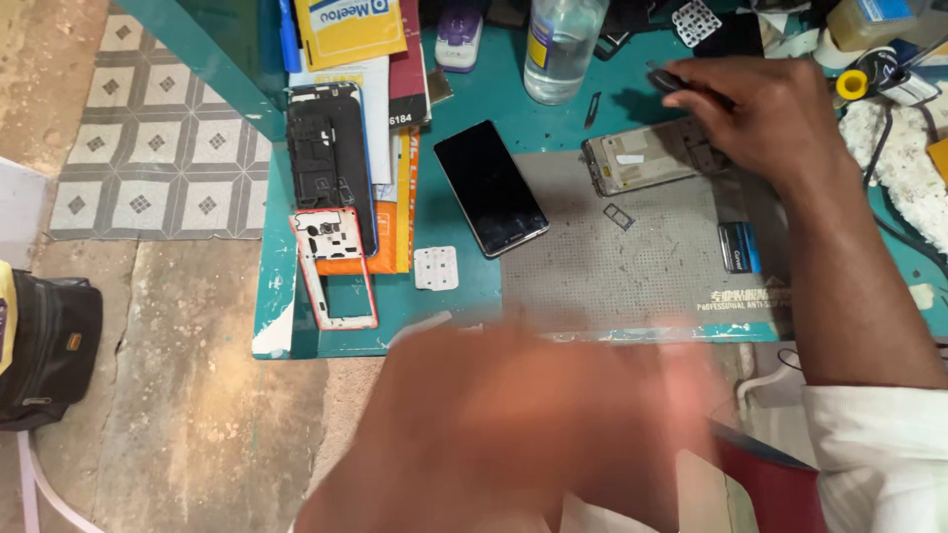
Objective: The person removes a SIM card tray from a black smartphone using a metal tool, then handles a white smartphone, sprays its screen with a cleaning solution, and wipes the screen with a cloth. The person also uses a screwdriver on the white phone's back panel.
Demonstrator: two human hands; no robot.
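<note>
- blurred across the bottom edge, the left hand (513,434) sweeps low in front of the bench; whether it's spread or closed, can't tell, and nothing shows in it.
- right hand (765,118) is up on the grey perforated work mat (612,266), fingers pinched on a thin dark tool (667,77).
- just under it lies the opened pale phone frame (642,158), back off, insides bare.
- small sim tray (619,216) is already out; black glass-fronted phone (491,188) lies apart, looking untouched.
- judging by that: teardown done, reassembly left.

Landmark: grey perforated rubber work mat (632,266) on the teal table (464,306).
Right hand (760,118): over the mat's far edge, pinching thin dark tweezers (676,79) above an opened beige phone frame (642,158).
Left hand (523,424): blurred, nearer than the mat.
Black glossy smartphone (491,188): overlapping the mat's left edge.
</note>
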